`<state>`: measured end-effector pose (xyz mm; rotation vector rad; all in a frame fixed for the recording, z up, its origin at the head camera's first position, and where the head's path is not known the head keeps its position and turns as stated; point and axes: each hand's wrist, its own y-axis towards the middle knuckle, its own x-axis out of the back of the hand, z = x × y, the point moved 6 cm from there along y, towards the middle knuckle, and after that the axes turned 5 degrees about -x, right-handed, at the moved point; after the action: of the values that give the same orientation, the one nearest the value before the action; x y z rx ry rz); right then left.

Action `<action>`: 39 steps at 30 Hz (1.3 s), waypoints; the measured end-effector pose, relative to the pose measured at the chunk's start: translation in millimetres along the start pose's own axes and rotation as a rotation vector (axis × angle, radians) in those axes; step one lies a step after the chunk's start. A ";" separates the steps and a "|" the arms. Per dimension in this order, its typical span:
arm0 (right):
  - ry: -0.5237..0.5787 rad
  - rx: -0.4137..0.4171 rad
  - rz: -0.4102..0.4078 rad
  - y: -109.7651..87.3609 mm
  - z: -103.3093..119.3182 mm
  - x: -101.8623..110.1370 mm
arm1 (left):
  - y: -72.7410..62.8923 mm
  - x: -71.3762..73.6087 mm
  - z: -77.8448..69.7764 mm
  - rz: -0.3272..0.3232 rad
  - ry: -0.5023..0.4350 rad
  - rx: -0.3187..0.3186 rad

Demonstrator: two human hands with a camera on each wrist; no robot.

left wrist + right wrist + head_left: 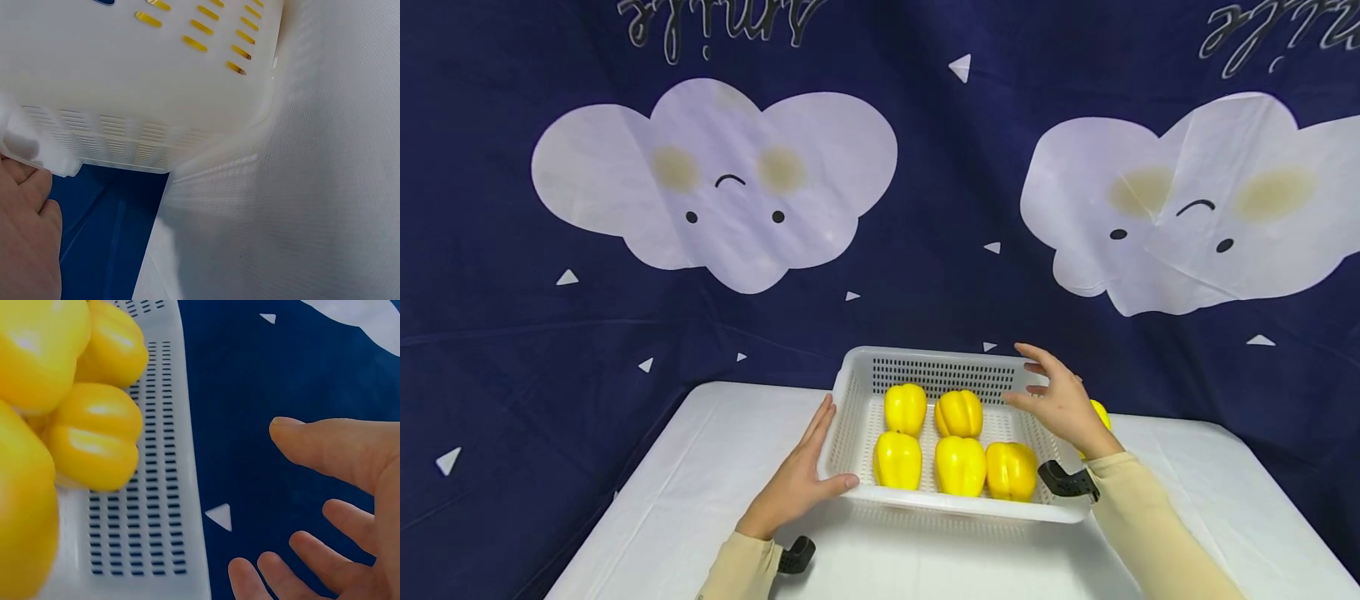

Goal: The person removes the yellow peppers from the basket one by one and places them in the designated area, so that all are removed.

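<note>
A white perforated plastic basket [962, 505] holds several yellow bell peppers [898, 461]. My left hand [797, 479] rests against the basket's left side, fingers straight along the outside and thumb at the front left corner. In the left wrist view, that hand [28, 231] touches the underside of the rim. Above the basket's right side is my right hand [1063, 404], fingers spread and holding nothing. The right wrist view has this hand [350, 550] apart from the rim, near the peppers [94, 437]. Another yellow pepper [1101, 414] lies outside the basket, partly hidden behind the right hand.
A white-covered table [730, 425] bears the basket. Close behind its far edge hangs a dark blue cloth [925, 208] printed with white clouds and small triangles. Black camera mounts [796, 556] sit at both wrists.
</note>
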<state>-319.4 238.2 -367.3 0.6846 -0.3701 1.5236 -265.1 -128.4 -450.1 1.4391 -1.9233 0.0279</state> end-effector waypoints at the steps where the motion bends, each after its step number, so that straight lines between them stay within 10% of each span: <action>1: 0.017 -0.005 0.011 1.8 -0.3 -3.2 | 0.0 0.0 0.1 0.000 0.001 -0.003; 10: 0.146 -0.127 0.132 15.3 -5.6 -35.4 | -0.4 0.4 0.5 -0.001 0.005 0.002; 39: 0.050 -0.213 0.315 36.7 -22.2 -85.2 | 0.3 0.1 -0.9 0.003 0.003 -0.035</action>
<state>-363.4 182.0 -430.7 0.4335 -0.6144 1.7633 -264.9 -128.1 -449.3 1.4123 -1.9147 -0.0027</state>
